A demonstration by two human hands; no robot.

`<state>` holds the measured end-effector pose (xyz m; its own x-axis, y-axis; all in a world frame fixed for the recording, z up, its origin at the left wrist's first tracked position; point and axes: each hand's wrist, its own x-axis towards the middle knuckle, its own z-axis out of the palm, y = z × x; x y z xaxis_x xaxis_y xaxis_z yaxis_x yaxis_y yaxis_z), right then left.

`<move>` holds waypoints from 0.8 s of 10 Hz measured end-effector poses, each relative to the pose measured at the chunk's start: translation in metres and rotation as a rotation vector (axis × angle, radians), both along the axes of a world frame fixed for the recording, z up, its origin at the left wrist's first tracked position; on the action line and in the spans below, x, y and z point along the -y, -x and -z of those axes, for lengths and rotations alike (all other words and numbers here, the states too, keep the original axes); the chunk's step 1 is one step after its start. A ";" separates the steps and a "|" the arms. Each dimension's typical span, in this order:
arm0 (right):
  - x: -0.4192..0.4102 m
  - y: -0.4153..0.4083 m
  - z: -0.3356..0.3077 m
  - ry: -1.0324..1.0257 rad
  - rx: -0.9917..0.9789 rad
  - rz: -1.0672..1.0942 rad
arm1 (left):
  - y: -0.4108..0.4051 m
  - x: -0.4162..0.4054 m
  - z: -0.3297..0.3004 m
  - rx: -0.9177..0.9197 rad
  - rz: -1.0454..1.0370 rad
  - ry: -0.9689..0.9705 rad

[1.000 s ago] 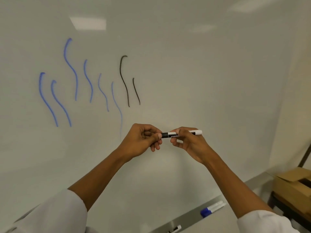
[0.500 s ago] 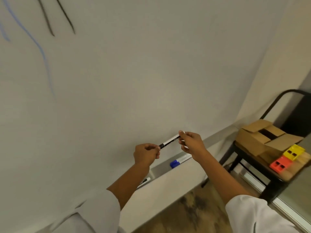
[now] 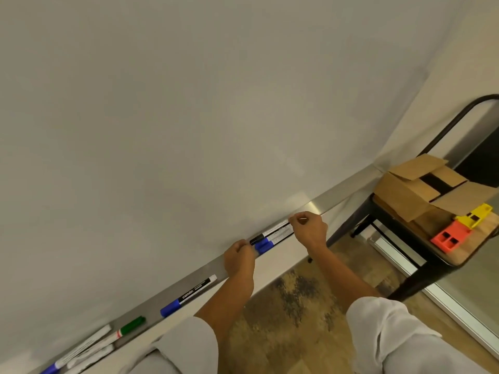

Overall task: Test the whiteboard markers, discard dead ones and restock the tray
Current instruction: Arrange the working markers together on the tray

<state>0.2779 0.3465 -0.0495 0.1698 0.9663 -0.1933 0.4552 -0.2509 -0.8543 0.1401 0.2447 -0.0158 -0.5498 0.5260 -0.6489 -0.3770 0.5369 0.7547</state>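
Note:
A black-capped whiteboard marker (image 3: 270,232) lies along the metal tray (image 3: 340,196) at the foot of the whiteboard (image 3: 216,103). My left hand (image 3: 239,256) pinches its capped end, and my right hand (image 3: 308,228) pinches its white rear end. A blue-capped marker (image 3: 263,245) lies in the tray right beside it. Further left in the tray rest another blue-capped marker (image 3: 188,296), a green-capped one (image 3: 131,326) and several more markers (image 3: 86,350) at the lower left.
To the right stands a black stool (image 3: 405,268) carrying an open cardboard box (image 3: 405,190), a yellow block (image 3: 474,215) and a red block (image 3: 449,238). Patterned floor shows below the tray.
My view dropped from the test strokes high on the board to the tray. Both hands carried the black marker down and now hold it lying in the tray beside the blue-capped one.

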 end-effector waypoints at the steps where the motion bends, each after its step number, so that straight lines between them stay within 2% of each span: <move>1: -0.010 -0.001 0.011 0.020 0.127 -0.123 | -0.002 -0.002 0.010 -0.025 0.114 -0.002; 3: -0.021 0.002 0.012 0.041 0.276 -0.238 | -0.003 -0.007 0.009 -0.025 0.207 -0.011; 4: -0.027 0.002 0.010 0.091 0.349 -0.307 | -0.004 -0.010 0.013 0.023 0.194 -0.019; 5: -0.031 -0.001 0.012 0.115 0.402 -0.346 | -0.006 -0.019 0.011 0.144 0.086 -0.005; 6: -0.032 -0.003 0.014 0.088 0.431 -0.370 | -0.005 -0.024 0.012 0.222 0.070 0.004; 8: -0.033 -0.006 0.015 0.084 0.414 -0.401 | -0.005 -0.023 0.012 0.229 0.088 0.006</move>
